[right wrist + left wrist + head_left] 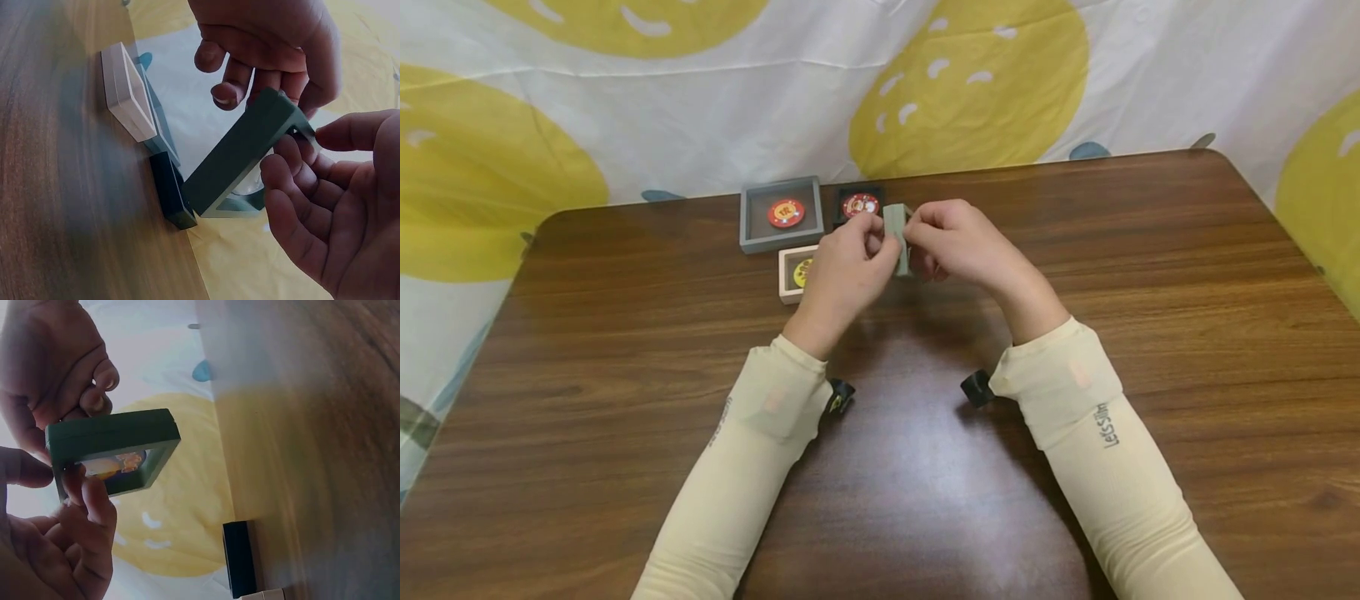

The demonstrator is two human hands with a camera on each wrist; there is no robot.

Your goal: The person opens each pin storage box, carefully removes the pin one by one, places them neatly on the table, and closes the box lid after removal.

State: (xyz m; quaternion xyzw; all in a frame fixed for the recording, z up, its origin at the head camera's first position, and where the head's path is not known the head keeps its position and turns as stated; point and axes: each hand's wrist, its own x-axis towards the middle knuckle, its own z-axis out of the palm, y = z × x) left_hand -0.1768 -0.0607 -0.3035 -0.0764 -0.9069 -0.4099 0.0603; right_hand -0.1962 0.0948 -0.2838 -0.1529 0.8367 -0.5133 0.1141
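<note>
Both hands hold a small green square display frame (896,221) above the far part of the table, its narrow edge facing the head camera. My left hand (850,267) pinches its left side between thumb and fingers. On the other side, the thumb and fingertips of my right hand (966,246) pinch the frame near its upper edge. Through the opening of the green frame (112,434), the left wrist view shows a round piece with an orange and yellow picture, partly covered by fingers. The right wrist view has the frame (240,156) tilted between both hands.
Left of the hands lie a grey frame (748,218) with a red chip (786,213), a black frame (842,218) with a red and white chip, and a white frame (786,287) with a yellow chip, partly behind my left hand. A patterned curtain (805,108) hangs behind the table.
</note>
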